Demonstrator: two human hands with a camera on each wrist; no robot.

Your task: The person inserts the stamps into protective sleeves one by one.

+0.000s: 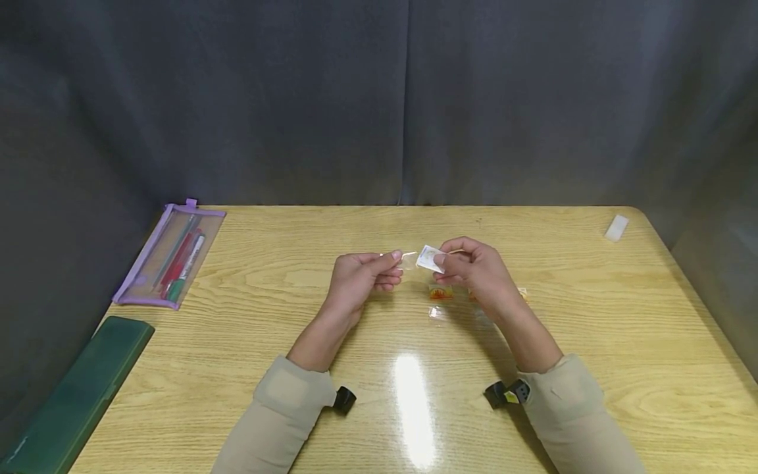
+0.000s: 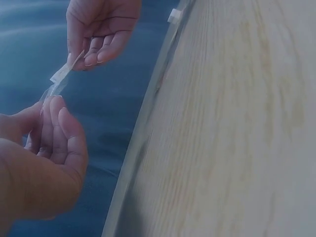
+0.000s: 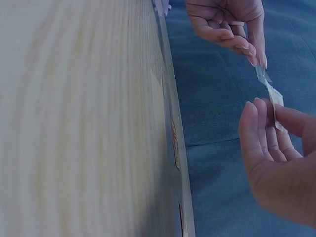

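Above the table, my left hand pinches a small clear plastic sleeve between thumb and fingers. My right hand pinches a small white card with faint print, thumb on top. In the right wrist view the near end of the card meets the clear plastic, the two overlapping at their edges. Under the right hand, a small orange-printed piece lies on the table, with more such pieces partly hidden by the hand and wrist. A clear plastic piece lies just in front of it.
At the left stands a purple-edged mesh pouch with pens inside, and nearer lies a long dark green case. A small white block sits at the far right corner. Dark curtains hang behind the wooden table.
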